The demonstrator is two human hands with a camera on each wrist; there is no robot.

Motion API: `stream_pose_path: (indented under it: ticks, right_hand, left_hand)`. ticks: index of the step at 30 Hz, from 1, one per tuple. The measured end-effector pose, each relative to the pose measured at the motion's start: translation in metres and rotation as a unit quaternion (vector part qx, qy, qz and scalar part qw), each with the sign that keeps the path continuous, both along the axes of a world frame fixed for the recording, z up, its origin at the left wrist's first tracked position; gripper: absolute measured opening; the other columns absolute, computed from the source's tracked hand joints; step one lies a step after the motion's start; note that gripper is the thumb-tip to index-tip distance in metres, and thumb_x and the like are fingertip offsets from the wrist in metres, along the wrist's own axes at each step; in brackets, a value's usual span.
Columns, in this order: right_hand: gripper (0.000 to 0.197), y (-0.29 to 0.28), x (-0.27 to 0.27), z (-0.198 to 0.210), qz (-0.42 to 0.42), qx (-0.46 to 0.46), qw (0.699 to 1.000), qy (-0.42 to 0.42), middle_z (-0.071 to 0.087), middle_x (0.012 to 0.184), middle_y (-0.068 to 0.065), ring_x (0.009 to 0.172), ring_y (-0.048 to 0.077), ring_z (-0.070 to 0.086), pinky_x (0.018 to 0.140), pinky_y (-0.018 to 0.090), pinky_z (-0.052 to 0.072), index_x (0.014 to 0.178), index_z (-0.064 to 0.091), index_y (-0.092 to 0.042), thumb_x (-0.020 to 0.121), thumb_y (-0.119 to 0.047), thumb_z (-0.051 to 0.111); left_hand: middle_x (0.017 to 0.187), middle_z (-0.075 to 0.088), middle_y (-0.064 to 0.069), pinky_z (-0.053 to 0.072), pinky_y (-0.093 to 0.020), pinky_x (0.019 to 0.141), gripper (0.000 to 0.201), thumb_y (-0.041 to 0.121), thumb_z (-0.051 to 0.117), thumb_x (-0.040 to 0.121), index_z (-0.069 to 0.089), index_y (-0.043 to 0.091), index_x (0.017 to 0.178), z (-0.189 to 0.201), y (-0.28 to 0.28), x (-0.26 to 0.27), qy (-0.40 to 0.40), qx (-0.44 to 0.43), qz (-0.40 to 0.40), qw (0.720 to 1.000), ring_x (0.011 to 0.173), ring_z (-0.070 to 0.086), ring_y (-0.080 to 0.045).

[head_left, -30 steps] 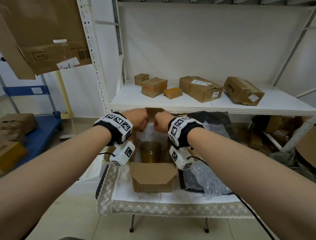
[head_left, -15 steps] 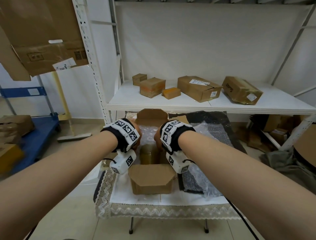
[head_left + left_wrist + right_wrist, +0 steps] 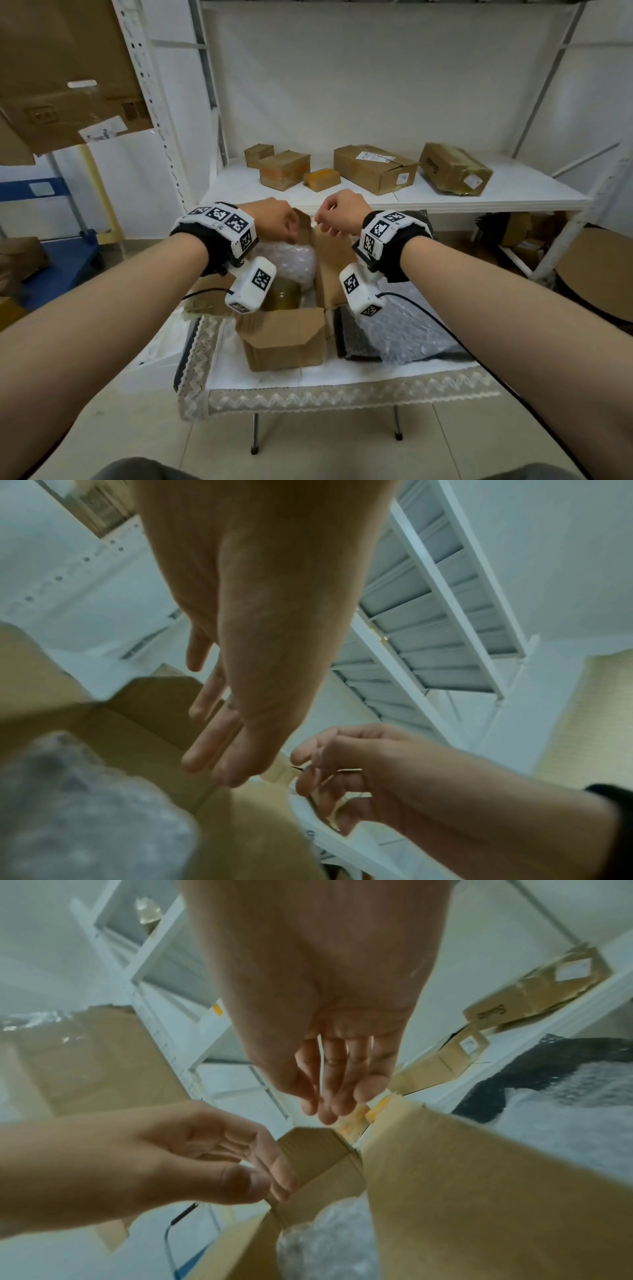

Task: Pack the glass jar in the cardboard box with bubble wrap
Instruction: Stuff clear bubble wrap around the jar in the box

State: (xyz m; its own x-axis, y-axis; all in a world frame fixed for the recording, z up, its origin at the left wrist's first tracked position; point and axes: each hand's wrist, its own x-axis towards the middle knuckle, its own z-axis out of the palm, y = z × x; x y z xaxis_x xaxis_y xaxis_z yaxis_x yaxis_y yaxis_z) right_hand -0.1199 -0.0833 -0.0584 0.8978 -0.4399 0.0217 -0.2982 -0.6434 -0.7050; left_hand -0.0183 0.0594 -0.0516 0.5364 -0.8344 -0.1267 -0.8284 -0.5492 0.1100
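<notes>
Over the cardboard box (image 3: 284,342)
My right hand (image 3: 342,212) is loose (empty); left hand (image 3: 274,219) at the 12 o'clock flap (image 3: 318,1150), hold I can't tell.

- The tabletop (image 3: 376,375) is covered by a white cloth (image 3: 226,356) with a lace edge.
- An open cardboard box (image 3: 284,346) is set on it.
- A dark sheet (image 3: 354,339) and clear bubble wrap (image 3: 407,329) are laid just beside the box, on its right.

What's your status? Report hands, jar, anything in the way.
Left hand open at the far flap; right hand open, holding nothing. Glass jar in cardboard box, bubble wrap behind it. Flaps not yet closed.
</notes>
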Motion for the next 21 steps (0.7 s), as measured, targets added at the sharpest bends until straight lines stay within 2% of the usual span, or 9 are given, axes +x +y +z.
stream_pose_path:
  ticks: [4,8,12,15,17,19,21]
  right_hand:
    - [0.015,-0.024,-0.029,-0.003,-0.085,0.047,0.994,-0.052,0.07,0.075,0.008,0.056,0.018,0.06,0.054,0.029,0.053,0.08,0.066,-0.012,0.09,-0.011,0.056]
    - [0.013,-0.054,-0.064,-0.018,-0.136,0.055,0.988,-0.048,0.068,0.073,0.009,0.056,0.017,0.058,0.046,0.023,0.047,0.079,0.064,-0.012,0.09,-0.013,0.057]
    - [0.011,-0.08,-0.097,-0.04,-0.175,0.054,0.983,0.002,0.069,0.076,0.009,0.058,0.016,0.06,0.05,0.024,0.049,0.084,0.067,-0.012,0.088,-0.014,0.057]
    - [0.01,-0.099,-0.12,-0.061,-0.194,0.029,0.979,0.047,0.067,0.081,0.008,0.067,0.018,0.059,0.063,0.029,0.052,0.084,0.067,-0.013,0.089,-0.016,0.059]
    - [0.009,-0.109,-0.133,-0.077,-0.189,0.018,0.977,0.096,0.064,0.084,0.005,0.074,0.017,0.058,0.07,0.028,0.049,0.089,0.07,-0.011,0.088,-0.018,0.064]
    - [0.02,-0.118,-0.142,-0.094,-0.181,0.012,0.974,0.139,0.066,0.09,0.005,0.082,0.017,0.059,0.073,0.026,0.047,0.099,0.074,-0.006,0.086,-0.021,0.068]
    - [0.023,-0.122,-0.149,-0.109,-0.166,0.013,0.971,0.17,0.069,0.097,0.006,0.09,0.02,0.062,0.075,0.026,0.047,0.102,0.074,-0.006,0.085,-0.021,0.069]
  left_hand:
    - [0.097,0.072,0.006,0.054,-0.032,0.087,0.015,0.032,0.065,0.087,0.073,0.023,0.096,0.003,-0.031,-0.037,0.015,-0.043,-0.028,0.999,0.089,0.065,-0.013]
    - [0.096,0.071,0.004,0.054,-0.032,0.081,0.009,0.031,0.068,0.084,0.072,0.025,0.089,-0.005,-0.066,-0.076,0.02,-0.073,-0.045,0.996,0.088,0.064,-0.016]
    - [0.093,0.072,0.005,0.055,-0.033,0.077,0.011,0.033,0.071,0.081,0.073,0.024,0.088,-0.019,-0.095,-0.105,0.043,-0.046,-0.053,0.997,0.087,0.066,-0.016]
    - [0.092,0.072,0.002,0.052,-0.03,0.071,0.008,0.027,0.071,0.082,0.073,0.021,0.087,-0.028,-0.111,-0.129,0.047,-0.026,-0.064,0.997,0.087,0.066,-0.018]
    - [0.093,0.072,-0.002,0.055,-0.033,0.074,0.009,0.018,0.067,0.085,0.073,0.015,0.09,-0.039,-0.121,-0.145,0.047,-0.025,-0.076,0.996,0.086,0.067,-0.021]
    - [0.095,0.072,-0.008,0.057,-0.037,0.078,0.015,0.014,0.06,0.087,0.072,0.009,0.094,-0.057,-0.132,-0.16,0.036,-0.018,-0.095,0.995,0.087,0.067,-0.025]
    - [0.099,0.071,-0.01,0.056,-0.037,0.078,0.018,0.012,0.058,0.089,0.071,0.004,0.098,-0.076,-0.142,-0.174,0.037,0.009,-0.096,0.995,0.092,0.067,-0.028]
